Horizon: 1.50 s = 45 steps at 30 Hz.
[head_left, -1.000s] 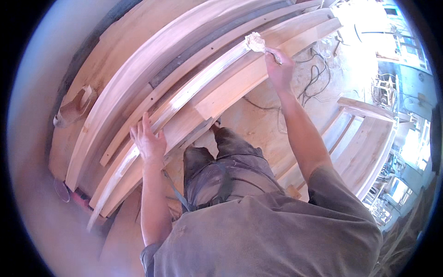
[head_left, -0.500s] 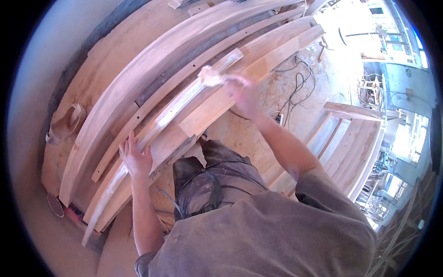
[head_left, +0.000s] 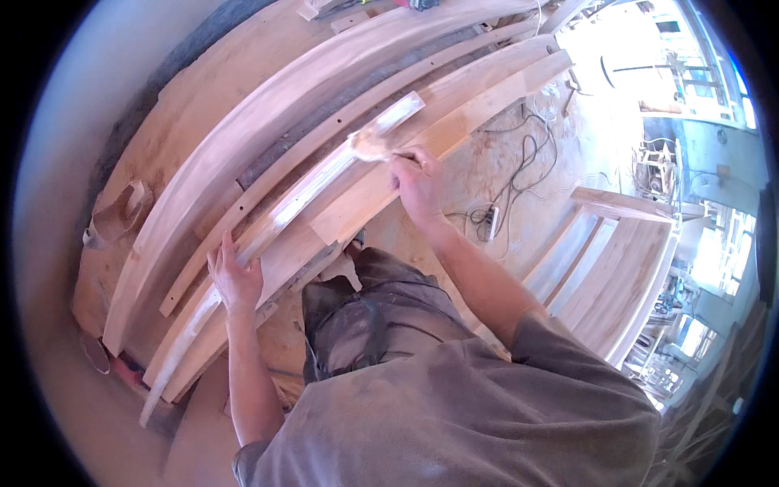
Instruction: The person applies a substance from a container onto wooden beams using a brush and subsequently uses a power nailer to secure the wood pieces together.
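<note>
My right hand (head_left: 418,180) is closed round the thin handle of a brush (head_left: 372,147) with a pale, brownish head. The brush head rests on a narrow wooden strip (head_left: 316,183), whose top bears a shiny white, wet-looking coating along part of its length. Lower left, my left hand (head_left: 235,277) lies on the same strip with its fingers spread, holding nothing. Beneath and beside the strip run wider boards, among them a light plank (head_left: 357,207) on the side closest to me.
A long strip with dark holes (head_left: 341,121) and a broad wooden beam (head_left: 219,154) lie farther off. Black cables (head_left: 519,174) and a white power strip (head_left: 492,222) are on the floor at right, near a wooden frame with slats (head_left: 604,260).
My right hand has shifted slightly down and left, with the brush turned a little and now clearer. My left hand stays nearly in place on the strip.
</note>
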Motion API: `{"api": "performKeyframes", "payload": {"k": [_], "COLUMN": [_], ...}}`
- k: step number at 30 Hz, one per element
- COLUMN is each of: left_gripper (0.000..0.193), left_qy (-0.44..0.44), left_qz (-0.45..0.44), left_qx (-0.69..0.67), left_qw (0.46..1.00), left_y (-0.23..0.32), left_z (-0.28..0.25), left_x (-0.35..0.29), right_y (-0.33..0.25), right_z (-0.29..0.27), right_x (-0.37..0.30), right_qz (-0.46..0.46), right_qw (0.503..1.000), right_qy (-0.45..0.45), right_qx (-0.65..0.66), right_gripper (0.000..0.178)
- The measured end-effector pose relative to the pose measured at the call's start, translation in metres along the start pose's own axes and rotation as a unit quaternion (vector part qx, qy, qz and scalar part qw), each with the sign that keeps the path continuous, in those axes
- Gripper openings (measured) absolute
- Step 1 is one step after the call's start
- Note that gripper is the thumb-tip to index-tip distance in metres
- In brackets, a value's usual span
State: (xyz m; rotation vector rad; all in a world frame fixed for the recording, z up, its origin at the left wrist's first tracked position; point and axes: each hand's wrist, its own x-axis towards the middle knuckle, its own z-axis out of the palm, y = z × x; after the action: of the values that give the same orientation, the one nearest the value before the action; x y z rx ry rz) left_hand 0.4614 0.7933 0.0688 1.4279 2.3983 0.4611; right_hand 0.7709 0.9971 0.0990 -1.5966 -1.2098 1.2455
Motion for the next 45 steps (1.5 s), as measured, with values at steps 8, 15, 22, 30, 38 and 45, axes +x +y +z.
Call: {"api": "performKeyframes", "payload": {"k": [8, 15, 22, 30, 38, 45], "left_gripper": [0.085, 0.083, 0.080, 0.073, 0.073, 0.075], "left_qy": [0.023, 0.142, 0.166, 0.225, 0.311, 0.341], "left_qz": [0.017, -0.038, -0.070, -0.195, -0.332, -0.416], "left_qx": [0.023, -0.018, -0.047, -0.098, -0.191, -0.409], "left_qw": [0.999, 0.989, 0.983, 0.950, 0.870, 0.737], "left_y": [0.009, -0.006, -0.043, -0.093, -0.144, -0.168], "left_z": [-0.013, -0.014, -0.024, -0.072, -0.069, -0.045], "left_x": [-0.017, -0.062, -0.106, -0.140, -0.162, -0.173], "right_y": [0.011, 0.013, -0.054, -0.158, -0.120, -0.080], "right_z": [-0.069, 0.004, 0.104, 0.309, 0.496, 0.468], "right_x": [0.129, 0.001, -0.038, -0.060, -0.088, -0.071], "right_qz": [0.001, -0.072, 0.066, 0.026, 0.082, -0.035], "right_qw": [0.972, 0.990, 0.976, 0.944, 0.900, 0.911], "right_qy": [0.206, 0.043, -0.190, -0.298, -0.426, -0.396], "right_qx": [0.112, -0.114, 0.087, 0.139, -0.047, -0.111], "right_gripper": [0.017, 0.015, 0.011, 0.020, 0.055, 0.072]}}
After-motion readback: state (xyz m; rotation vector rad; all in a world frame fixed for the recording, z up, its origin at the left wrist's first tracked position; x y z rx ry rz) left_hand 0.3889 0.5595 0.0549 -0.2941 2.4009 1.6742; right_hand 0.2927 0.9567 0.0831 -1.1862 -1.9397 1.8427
